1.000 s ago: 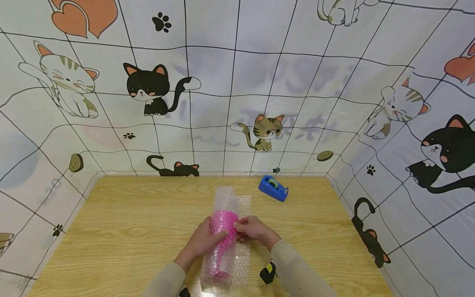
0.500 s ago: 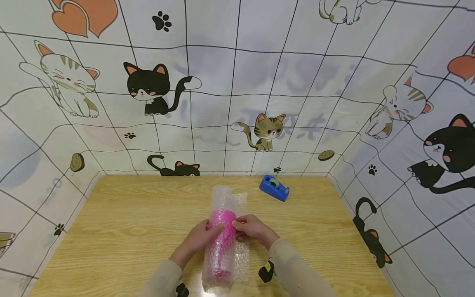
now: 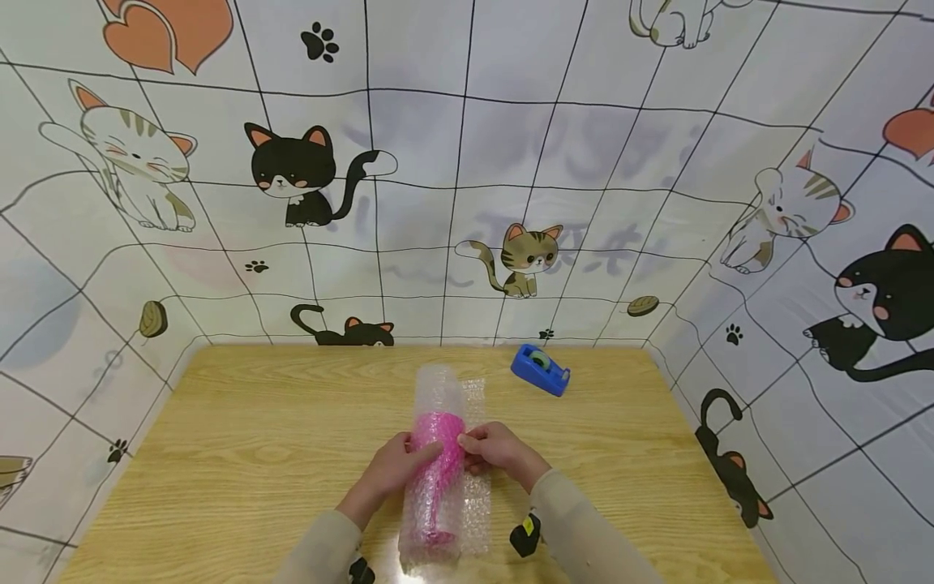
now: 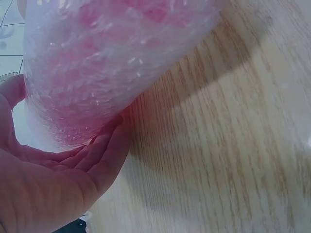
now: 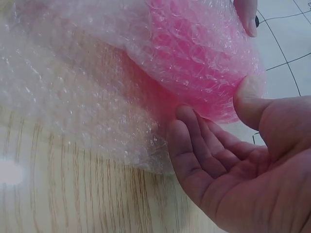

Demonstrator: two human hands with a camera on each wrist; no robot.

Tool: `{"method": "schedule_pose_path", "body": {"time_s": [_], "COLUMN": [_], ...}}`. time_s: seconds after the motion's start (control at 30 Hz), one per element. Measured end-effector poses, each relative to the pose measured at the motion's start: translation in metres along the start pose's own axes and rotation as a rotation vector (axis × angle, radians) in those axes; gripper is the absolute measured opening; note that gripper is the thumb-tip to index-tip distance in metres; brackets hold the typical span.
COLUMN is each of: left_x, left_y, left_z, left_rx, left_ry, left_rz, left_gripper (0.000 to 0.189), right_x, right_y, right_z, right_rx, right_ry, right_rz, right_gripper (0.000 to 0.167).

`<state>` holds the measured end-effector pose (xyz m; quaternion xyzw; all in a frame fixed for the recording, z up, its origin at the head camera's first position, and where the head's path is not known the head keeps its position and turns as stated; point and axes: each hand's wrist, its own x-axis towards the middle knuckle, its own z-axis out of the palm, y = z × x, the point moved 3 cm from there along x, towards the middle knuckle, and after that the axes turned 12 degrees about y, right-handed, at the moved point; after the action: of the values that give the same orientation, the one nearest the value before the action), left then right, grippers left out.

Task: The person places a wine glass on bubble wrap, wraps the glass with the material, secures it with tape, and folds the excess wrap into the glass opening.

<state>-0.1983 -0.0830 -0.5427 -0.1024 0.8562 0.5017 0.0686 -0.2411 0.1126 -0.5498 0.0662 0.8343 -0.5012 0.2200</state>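
A long bundle of clear bubble wrap lies lengthwise on the table, rolled around a bright pink object. What the pink object is stays blurred by the layers. My left hand grips the bundle's left side, thumb across its top and fingers tucked low along it in the left wrist view. From the right, my right hand holds the same bundle, its thumb against the wrapped side and its fingers curled underneath. A flat flap of bubble wrap sticks out to the right beneath the roll.
A blue tape dispenser with a roll of tape stands at the back right of the wooden table. Cloth printed with cats hangs behind and at both sides. Black wrist gear shows below the right sleeve.
Compared with one second ago, the bundle has shifted slightly left and its flap with it. My left thumb lies a little higher on the roll. Since half a second ago almost nothing has moved.
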Motion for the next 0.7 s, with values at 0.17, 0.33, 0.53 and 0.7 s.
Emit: {"method": "schedule_pose_path", "body": {"time_s": [0.17, 0.33, 0.53, 0.7], "left_x": [0.0, 0.0, -0.002, -0.004], "left_y": [-0.001, 0.0, 0.002, 0.005], "left_z": [0.001, 0.002, 0.002, 0.001], "left_rx": [-0.001, 0.021, 0.034, 0.025], "left_ry": [0.008, 0.027, 0.028, 0.017], "left_rz": [0.003, 0.022, 0.031, 0.04], "left_gripper": [0.084, 0.083, 0.084, 0.082], "right_x": [-0.001, -0.003, -0.001, -0.001], "right_y": [-0.001, -0.006, -0.009, -0.01], "right_z": [-0.001, -0.005, -0.01, -0.011], "right_rx": [0.018, 0.017, 0.002, -0.028], "right_ry": [0.047, 0.048, 0.002, 0.004], "right_rz": [0.001, -0.032, -0.085, -0.081], "right_gripper": [0.039, 0.04, 0.043, 0.053]}}
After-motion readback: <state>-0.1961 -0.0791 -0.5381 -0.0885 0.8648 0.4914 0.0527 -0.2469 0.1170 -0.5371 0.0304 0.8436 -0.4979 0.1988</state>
